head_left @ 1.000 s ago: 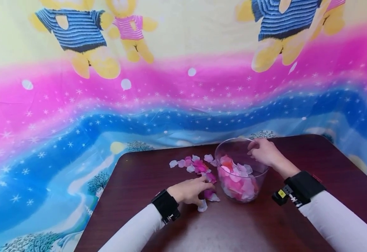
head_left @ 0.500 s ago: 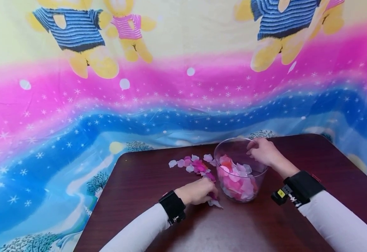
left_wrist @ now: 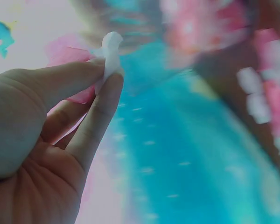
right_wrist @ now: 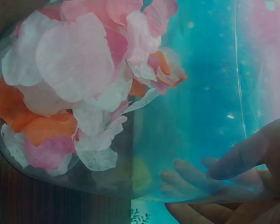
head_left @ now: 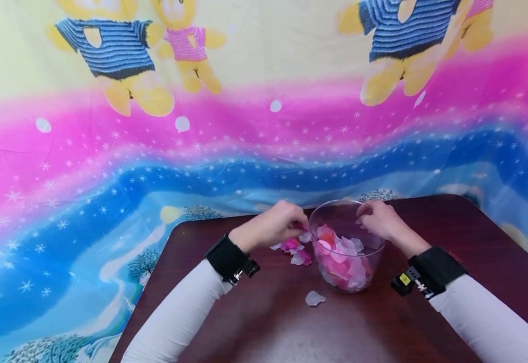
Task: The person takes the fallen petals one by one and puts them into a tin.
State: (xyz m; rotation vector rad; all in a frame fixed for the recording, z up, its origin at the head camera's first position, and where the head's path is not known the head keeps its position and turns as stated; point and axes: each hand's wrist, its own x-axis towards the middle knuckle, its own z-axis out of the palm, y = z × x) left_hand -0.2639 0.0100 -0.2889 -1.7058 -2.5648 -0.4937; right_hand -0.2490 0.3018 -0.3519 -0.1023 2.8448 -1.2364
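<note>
Thumb and index finger of my left hand (head_left: 275, 225) pinch a white petal (left_wrist: 112, 52) and a pink petal (left_wrist: 67, 49), raised near the left side of a clear plastic bucket (head_left: 342, 216). My right hand (head_left: 379, 220) grips the bucket's rim on the right, thumb inside and fingers outside through the clear wall in the right wrist view. Pink, white and orange artificial petals (head_left: 343, 263) fill the lower part of the bucket. Left of it lie loose pink and white petals (head_left: 293, 248), partly hidden behind the left hand.
A single pale petal (head_left: 315, 298) lies on the dark wooden table (head_left: 255, 312) in front of the bucket. Behind the table's far edge hangs a colourful printed cloth (head_left: 246, 126) with bears. Black camera straps (head_left: 227, 258) sit on both wrists.
My left hand gathered petals from the near end of the loose line, then rose and moved away from me toward the bucket's rim. One pale petal stayed behind. The right hand kept its grip.
</note>
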